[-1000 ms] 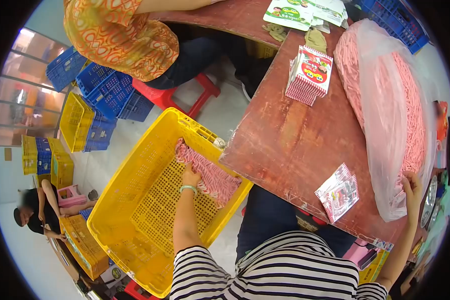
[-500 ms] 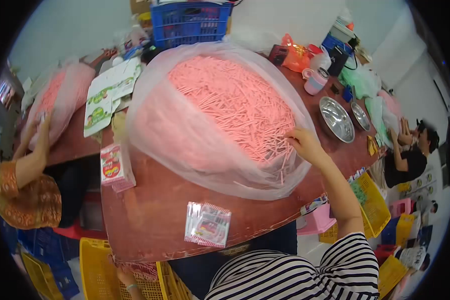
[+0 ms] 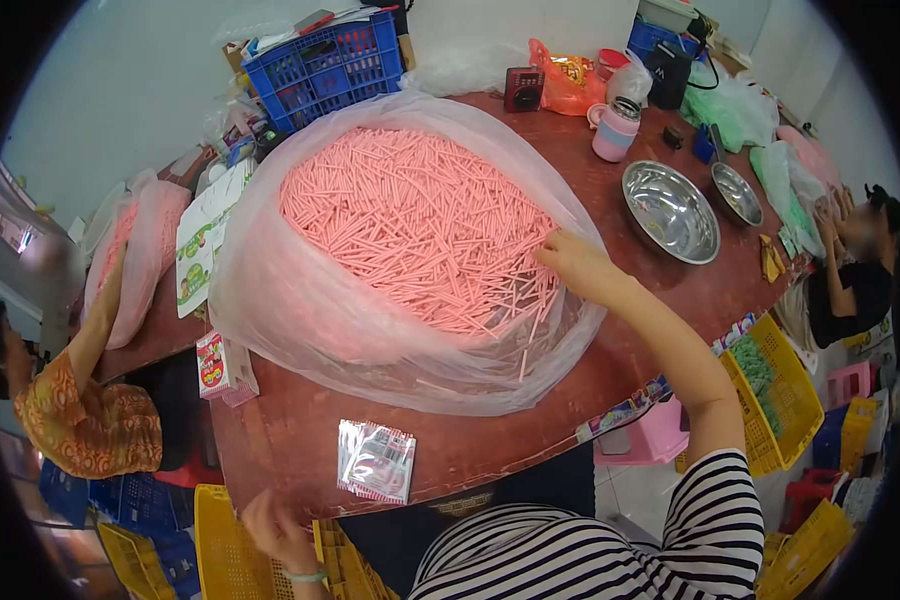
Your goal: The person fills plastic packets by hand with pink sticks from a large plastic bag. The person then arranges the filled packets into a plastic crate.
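Note:
A big clear plastic bag lies wide open on the table, heaped with thin pink sticks. My right hand is at the right edge of the heap, fingertips drawn together against the sticks; what is between them is too small to make out. My left hand, smeared by motion, is at the table's front edge above a yellow crate. Its fingers are too blurred to read. Between my hands and the bag, flat printed packets lie stacked near the table edge.
A small printed box stands left of the bag. To the right are a steel bowl, a pink bottle and a steel ladle. A blue crate sits behind. Other people work at left and right.
My left hand has risen from the yellow crate to the table edge. My right hand stays at the sticks' right edge. The view has shifted.

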### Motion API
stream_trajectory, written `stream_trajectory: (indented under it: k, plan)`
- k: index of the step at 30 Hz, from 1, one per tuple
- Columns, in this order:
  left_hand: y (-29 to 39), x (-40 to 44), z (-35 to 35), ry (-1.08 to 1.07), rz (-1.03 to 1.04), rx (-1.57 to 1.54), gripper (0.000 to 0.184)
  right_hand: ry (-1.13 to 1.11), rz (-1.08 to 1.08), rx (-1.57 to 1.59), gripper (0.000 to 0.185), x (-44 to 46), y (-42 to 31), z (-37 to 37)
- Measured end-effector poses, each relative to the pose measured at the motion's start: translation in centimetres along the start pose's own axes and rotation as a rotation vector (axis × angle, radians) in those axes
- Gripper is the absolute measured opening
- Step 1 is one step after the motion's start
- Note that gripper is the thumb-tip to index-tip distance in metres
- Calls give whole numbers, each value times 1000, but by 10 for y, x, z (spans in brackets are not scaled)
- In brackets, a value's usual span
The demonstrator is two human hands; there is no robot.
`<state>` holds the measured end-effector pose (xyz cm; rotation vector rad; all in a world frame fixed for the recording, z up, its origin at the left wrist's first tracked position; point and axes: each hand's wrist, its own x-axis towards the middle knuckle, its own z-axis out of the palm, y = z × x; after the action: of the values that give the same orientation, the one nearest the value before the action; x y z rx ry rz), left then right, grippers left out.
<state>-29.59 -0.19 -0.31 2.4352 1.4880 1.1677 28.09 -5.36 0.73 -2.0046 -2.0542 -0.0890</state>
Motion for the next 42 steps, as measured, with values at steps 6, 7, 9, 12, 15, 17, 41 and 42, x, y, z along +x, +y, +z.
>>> stream_trajectory:
  k: [6, 7, 9, 12, 15, 17, 41, 42]
  plan:
    - [59, 15, 45, -132, 26, -230, 19, -105, -22, 37, 33, 2, -13, -1]
    - [64, 17, 47, -134, 29, -226, 19, -123, -43, 70, 40, 1, -13, 1]
    - [73, 18, 50, -147, -26, -272, 18, -144, -65, 110, 48, 3, -14, 7]
    - [72, 18, 55, -145, -116, -336, 17, -111, -88, 118, 41, 11, -14, 13]
    - [74, 19, 53, -150, -183, -354, 16, -264, -103, 165, 27, 17, -17, 11]
    - [72, 20, 54, -168, -188, -356, 16, -269, -59, 272, 25, 16, -18, 14]
    - [75, 31, 70, -542, -322, -249, 16, -171, -59, 91, 49, 5, -40, 28]
    - [76, 31, 70, -534, -312, -251, 16, -251, -19, 85, 46, 5, -41, 29]
